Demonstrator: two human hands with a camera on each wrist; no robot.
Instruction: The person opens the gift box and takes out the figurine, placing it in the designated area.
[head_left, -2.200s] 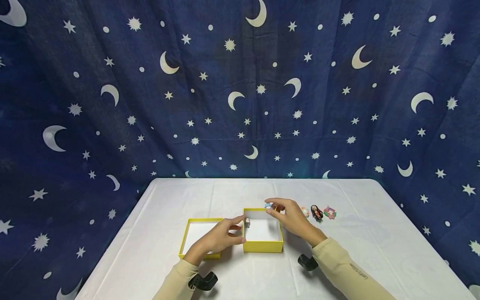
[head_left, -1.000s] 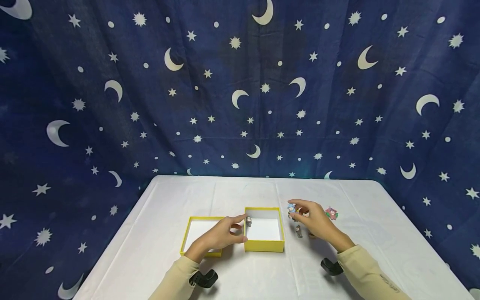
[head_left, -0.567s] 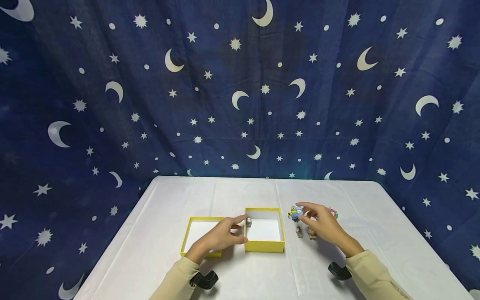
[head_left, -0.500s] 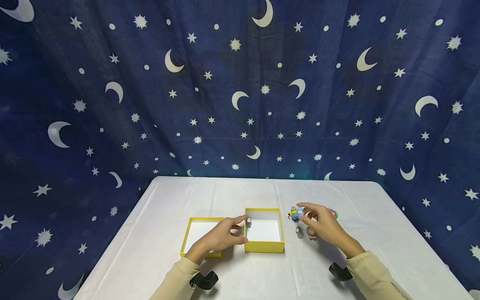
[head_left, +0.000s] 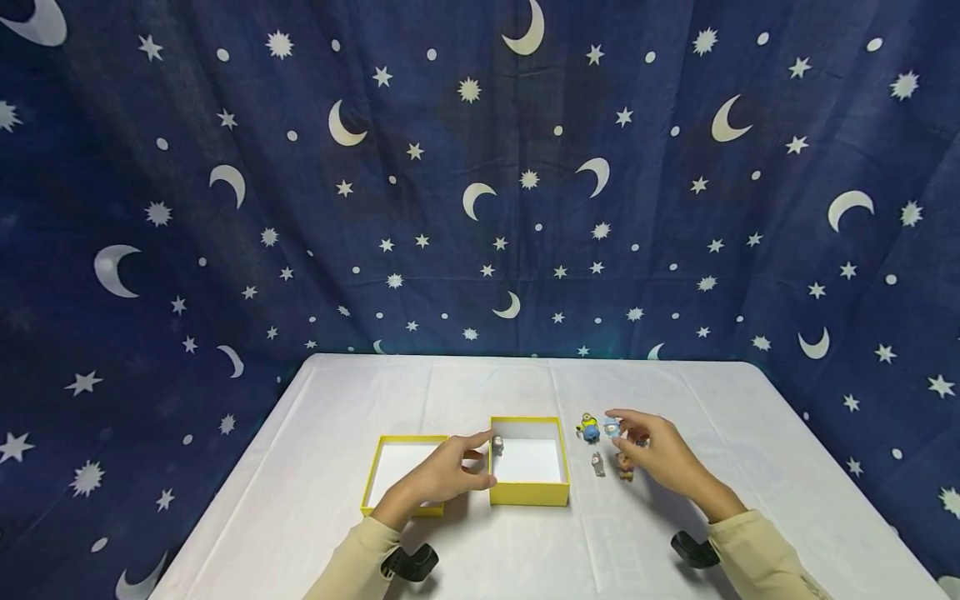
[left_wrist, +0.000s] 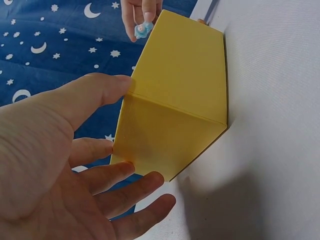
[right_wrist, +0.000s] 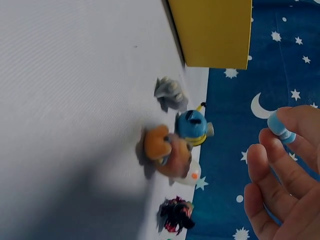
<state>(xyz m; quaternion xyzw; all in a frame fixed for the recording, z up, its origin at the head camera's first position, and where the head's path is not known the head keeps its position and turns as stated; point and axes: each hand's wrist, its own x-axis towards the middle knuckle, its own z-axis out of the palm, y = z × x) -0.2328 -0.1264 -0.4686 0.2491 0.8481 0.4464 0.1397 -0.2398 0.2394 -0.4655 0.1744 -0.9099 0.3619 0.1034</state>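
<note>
My right hand pinches a small light-blue figurine between thumb and fingers, held up over a group of toy figurines to the right of the yellow box. My left hand rests its thumb and fingertips against the box's left side, fingers spread. Inside the box, by its left wall, is a small grey figurine. Below and left of my right hand are a yellow-and-blue minion figurine, another grey figurine and a brown-orange figurine.
A shallow yellow-rimmed lid lies left of the box, partly behind my left hand. In the right wrist view, a white figurine with an orange spot and a dark-haired doll also sit on the white-covered table.
My right hand has carried the light-blue figurine from above the box's back right corner rightward, past the minion figurine. My left hand stays at the box.
</note>
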